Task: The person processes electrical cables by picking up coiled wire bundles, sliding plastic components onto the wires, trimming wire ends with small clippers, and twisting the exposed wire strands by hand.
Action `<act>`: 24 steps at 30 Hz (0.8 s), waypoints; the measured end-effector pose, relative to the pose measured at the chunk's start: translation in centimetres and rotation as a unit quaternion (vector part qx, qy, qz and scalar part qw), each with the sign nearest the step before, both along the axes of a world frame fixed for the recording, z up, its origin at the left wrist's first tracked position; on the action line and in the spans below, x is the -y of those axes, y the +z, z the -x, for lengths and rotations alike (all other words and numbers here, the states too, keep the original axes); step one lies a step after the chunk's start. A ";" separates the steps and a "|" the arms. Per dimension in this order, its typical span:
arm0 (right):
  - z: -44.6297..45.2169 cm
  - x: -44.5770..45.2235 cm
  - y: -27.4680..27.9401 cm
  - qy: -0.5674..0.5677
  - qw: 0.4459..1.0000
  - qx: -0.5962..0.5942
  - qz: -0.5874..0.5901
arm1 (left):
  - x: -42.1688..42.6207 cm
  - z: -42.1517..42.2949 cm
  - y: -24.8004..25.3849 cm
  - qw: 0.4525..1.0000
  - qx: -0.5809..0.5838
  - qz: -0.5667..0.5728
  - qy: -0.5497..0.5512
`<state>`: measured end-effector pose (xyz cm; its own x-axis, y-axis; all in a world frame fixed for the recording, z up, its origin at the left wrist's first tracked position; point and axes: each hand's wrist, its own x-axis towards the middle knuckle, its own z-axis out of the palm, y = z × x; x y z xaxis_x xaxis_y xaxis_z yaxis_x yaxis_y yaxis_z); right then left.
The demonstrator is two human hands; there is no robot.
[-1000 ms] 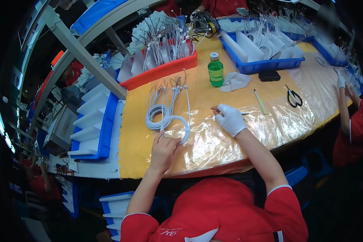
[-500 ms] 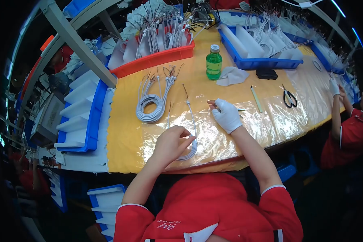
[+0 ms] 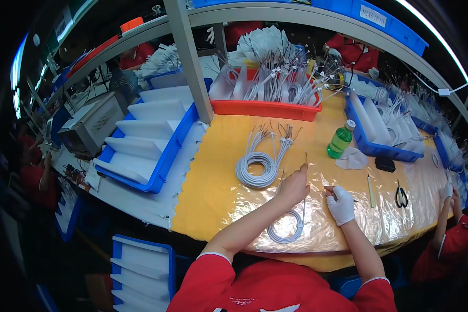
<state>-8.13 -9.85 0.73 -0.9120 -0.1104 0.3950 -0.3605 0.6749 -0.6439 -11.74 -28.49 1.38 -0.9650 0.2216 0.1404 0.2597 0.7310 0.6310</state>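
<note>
My bare left hand [image 3: 295, 187] is closed around the upper part of a grey-white cable, just below its bare wire end. The rest of that cable [image 3: 286, 240] lies coiled by the table's front edge, under my left wrist. To the right, my right hand [image 3: 341, 206], in a white glove with bare fingertips, rests close to the table with its fingers curled together. What it holds, if anything, is hidden; a thin dark tip shows just beside it. A bundle of coiled cables [image 3: 256, 170] with stripped copper-coloured ends lies beyond my left hand.
Behind stand a red bin [image 3: 268, 107] and a blue bin [image 3: 391, 151], both with cables. A green bottle [image 3: 340, 141], a cloth [image 3: 352, 158], a black case [image 3: 385, 164], a pale pen-like stick [image 3: 371, 191] and scissors [image 3: 401, 195] lie right. A divided blue tray [image 3: 161, 174] stands left.
My left hand has moved from the cable's coil up to its wire end. My view has swung up and left; the right hand stays curled near the same spot.
</note>
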 end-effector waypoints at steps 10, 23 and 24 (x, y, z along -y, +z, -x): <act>0.0 -0.3 -0.2 -0.012 0.997 -0.039 -0.071 | 0.9 1.0 -1.0 0.968 0.109 -0.225 0.000; 0.2 0.2 0.6 -0.048 0.993 -0.005 -0.103 | 1.3 0.8 -1.2 0.939 0.159 -0.302 -0.040; 0.1 0.2 0.8 -0.046 0.993 0.009 -0.110 | 1.2 0.9 -1.3 0.937 0.168 -0.304 -0.039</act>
<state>-8.24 -10.03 1.52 -0.9287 -0.1079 0.3547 -0.2808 0.8295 -0.4828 -12.61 -29.68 0.07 -0.9618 0.2700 -0.0453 0.0093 0.1975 0.9803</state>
